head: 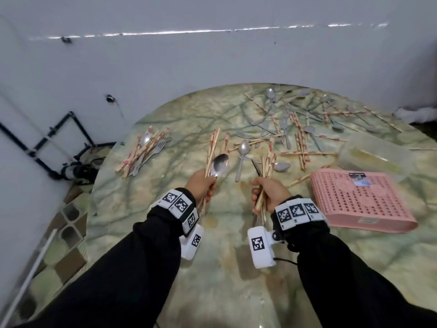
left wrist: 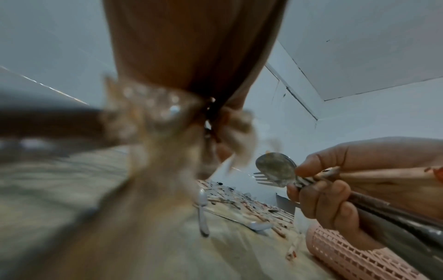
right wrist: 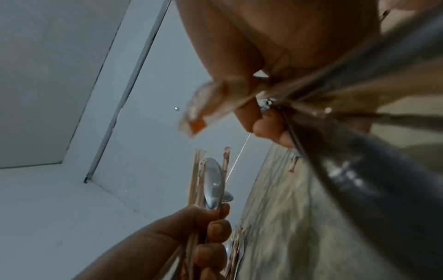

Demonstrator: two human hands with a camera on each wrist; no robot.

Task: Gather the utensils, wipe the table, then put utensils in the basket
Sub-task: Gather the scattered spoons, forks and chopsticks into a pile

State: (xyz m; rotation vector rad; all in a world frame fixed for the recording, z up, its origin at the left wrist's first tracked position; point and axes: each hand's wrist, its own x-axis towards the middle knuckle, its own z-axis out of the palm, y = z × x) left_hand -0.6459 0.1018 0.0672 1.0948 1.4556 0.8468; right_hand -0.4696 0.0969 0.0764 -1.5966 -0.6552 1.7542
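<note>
My left hand (head: 203, 185) grips a bundle of wrapped chopsticks (head: 212, 147) and a metal spoon (head: 220, 163), held upright above the marbled round table (head: 212, 268). My right hand (head: 267, 190) grips another bundle of chopsticks (head: 269, 162) with metal utensils; in the left wrist view that right hand (left wrist: 335, 191) shows a spoon (left wrist: 275, 168) and a fork. The right wrist view shows my left hand (right wrist: 203, 236) with its spoon (right wrist: 213, 181). A gathered heap of chopsticks and forks (head: 144, 150) lies at the table's left. Several loose utensils (head: 295, 119) are scattered at the far right. A pink basket (head: 359, 200) lies upside down to the right.
A clear plastic container (head: 371, 157) lies behind the basket. A lone spoon (head: 242, 157) and another spoon (head: 281, 166) rest just beyond my hands. White walls close the back and left. Black pipes (head: 54, 147) and tiled floor are at the left.
</note>
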